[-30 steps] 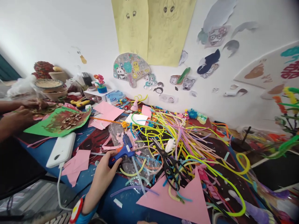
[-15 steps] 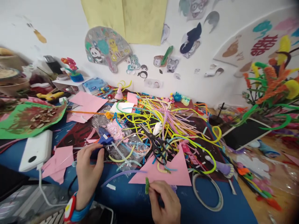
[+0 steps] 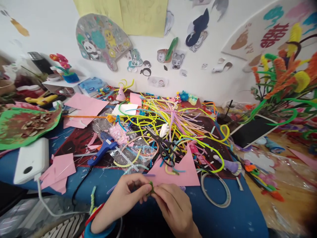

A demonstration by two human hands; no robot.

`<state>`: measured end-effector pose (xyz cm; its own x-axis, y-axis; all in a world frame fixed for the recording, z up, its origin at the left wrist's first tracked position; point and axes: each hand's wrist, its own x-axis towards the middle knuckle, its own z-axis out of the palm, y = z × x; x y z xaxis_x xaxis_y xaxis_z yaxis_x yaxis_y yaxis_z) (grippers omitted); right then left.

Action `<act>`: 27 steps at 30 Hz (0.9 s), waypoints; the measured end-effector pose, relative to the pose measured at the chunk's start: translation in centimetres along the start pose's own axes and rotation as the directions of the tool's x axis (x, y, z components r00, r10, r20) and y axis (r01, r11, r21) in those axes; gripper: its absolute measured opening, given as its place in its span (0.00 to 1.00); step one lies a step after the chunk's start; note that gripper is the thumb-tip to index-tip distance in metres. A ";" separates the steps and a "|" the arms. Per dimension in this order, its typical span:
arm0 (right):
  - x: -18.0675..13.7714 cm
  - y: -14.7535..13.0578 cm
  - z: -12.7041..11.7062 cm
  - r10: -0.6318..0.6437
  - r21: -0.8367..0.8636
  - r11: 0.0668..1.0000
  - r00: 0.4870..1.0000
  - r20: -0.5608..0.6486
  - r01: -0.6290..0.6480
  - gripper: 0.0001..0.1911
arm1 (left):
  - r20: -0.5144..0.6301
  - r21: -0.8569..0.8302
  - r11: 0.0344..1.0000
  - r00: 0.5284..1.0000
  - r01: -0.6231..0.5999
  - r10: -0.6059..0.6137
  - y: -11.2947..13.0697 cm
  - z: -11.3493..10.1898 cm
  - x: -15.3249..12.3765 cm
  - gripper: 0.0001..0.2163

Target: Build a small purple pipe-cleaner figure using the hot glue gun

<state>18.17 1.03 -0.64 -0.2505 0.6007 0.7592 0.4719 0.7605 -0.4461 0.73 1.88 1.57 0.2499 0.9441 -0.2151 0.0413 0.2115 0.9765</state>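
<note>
Your left grip [image 3: 133, 191] is narrow: the thumb and forefinger come together at the tips on a small green piece [image 3: 151, 187]. The remaining fingers are curled in below, partly hidden behind the thumb. Your right grip [image 3: 173, 205] is likewise narrow, its thumb and fingertips pinched on the same green piece from the other side, with the back of the hand turned upward.

The green piece is between your two sets of fingertips, above the near edge of the table [image 3: 245, 215]. Most of it is covered by your fingers; its full shape cannot be told. The two grips meet at the tips or very nearly so; contact between them cannot be confirmed.

Just beyond your hands lies a sheet of pink paper [image 3: 187, 175], with the handles of the black scissors [image 3: 162, 143] over it. To the left, clear of both grips, a blue glue gun [image 3: 105, 148] lies on its side, its black cable [image 3: 83, 184] running down toward the near edge. Yellow fuzzy stems [image 3: 146, 121] are heaped behind the scissors. A roll of tape [image 3: 219, 205] rests on the table to the right of your right grip. A white power bank [image 3: 32, 158] lies at far left, a white cord plugged into it.
</note>
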 end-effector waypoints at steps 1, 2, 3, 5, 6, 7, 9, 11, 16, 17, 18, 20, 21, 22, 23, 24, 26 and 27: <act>0.0 0.2 -0.2 -0.037 -0.011 0.999 0.999 0.009 0.037 0.06 | 0.042 -0.087 0.995 0.998 0.040 -0.036 -0.1 -0.1 0.2 0.13; -0.1 0.4 -0.5 -0.083 -0.026 0.996 0.996 0.019 0.084 0.08 | 0.075 -0.161 0.984 0.995 0.074 -0.062 -0.2 -0.1 0.2 0.14; -0.1 0.6 -0.7 -0.131 -0.048 0.990 0.991 0.034 0.133 0.09 | 0.095 -0.222 0.970 0.992 0.099 -0.080 -0.3 0.0 0.3 0.14; 0.0 0.9 -1.4 -0.235 -0.112 0.964 0.970 0.066 0.241 0.14 | 0.109 -0.318 0.938 0.988 0.139 -0.109 -0.3 0.3 0.2 0.14; 0.1 1.0 -1.7 -0.287 -0.150 0.943 0.955 0.079 0.296 0.15 | 0.116 -0.358 0.921 0.986 0.157 -0.123 -0.3 0.5 0.2 0.13; 0.2 1.1 -2.1 -0.331 -0.186 0.921 0.939 0.095 0.343 0.16 | 0.126 -0.393 0.903 0.983 0.174 -0.135 -0.4 0.7 0.1 0.13; 0.3 1.0 -2.6 -0.380 -0.235 0.885 0.916 0.132 0.401 0.15 | 0.154 -0.449 0.869 0.976 0.207 -0.152 -0.4 1.0 -0.1 0.13; 0.3 0.9 -2.9 -0.392 -0.257 0.870 0.906 0.159 0.421 0.13 | 0.171 -0.474 0.850 0.971 0.228 -0.165 -0.3 1.2 -0.2 0.13; 0.3 0.8 -2.0 -0.383 -0.244 0.888 0.920 0.080 0.391 0.08 | 0.129 -0.414 0.892 0.982 0.179 -0.137 -0.2 1.2 0.0 0.13; 0.3 0.8 -1.7 -0.362 -0.233 0.902 0.931 0.057 0.364 0.07 | 0.114 -0.380 0.912 0.986 0.153 -0.117 -0.1 1.2 0.0 0.13; 0.3 0.7 -1.4 -0.335 -0.223 0.916 0.942 0.035 0.334 0.06 | 0.099 -0.337 0.934 0.991 0.122 -0.093 -0.1 1.2 -0.1 0.13; 0.4 0.4 -1.0 -0.259 -0.191 0.948 0.966 0.001 0.255 0.05 | 0.054 -0.211 0.977 0.998 0.039 -0.028 0.0 1.1 -0.3 0.12; 0.4 0.2 -0.8 -0.202 -0.157 0.968 0.979 -0.015 0.198 0.05 | 0.024 -0.114 0.993 0.999 -0.022 0.025 0.1 1.1 -0.5 0.11; 0.4 0.0 -0.7 -0.134 -0.110 0.985 0.991 -0.027 0.130 0.05 | -0.006 0.008 0.995 0.995 -0.102 0.102 0.1 1.0 -0.7 0.10; 0.4 -0.3 -0.7 -0.053 -0.050 0.997 0.998 -0.028 0.051 0.06 | -0.025 0.146 0.970 0.979 -0.196 0.201 0.1 0.8 -0.9 0.09; 0.4 -0.5 -0.7 0.037 0.019 0.999 0.999 -0.013 -0.037 0.07 | -0.014 0.278 0.913 0.950 -0.297 0.313 0.2 0.6 -1.0 0.06; 0.5 -0.9 -0.8 0.210 0.155 0.964 0.977 0.046 -0.215 0.10 | 0.119 0.446 0.733 0.846 -0.513 0.520 0.1 -0.2 -1.1 0.05; 0.6 -1.1 -0.8 0.285 0.216 0.929 0.954 0.093 -0.299 0.12 | 0.220 0.463 0.641 0.780 -0.612 0.587 0.1 -0.6 -1.0 0.08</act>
<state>18.20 0.35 0.65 -0.1833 0.8129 0.5528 0.3308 0.5805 -0.7440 -0.06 1.12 1.88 0.4314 0.8046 0.4081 0.3214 -0.5597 0.7638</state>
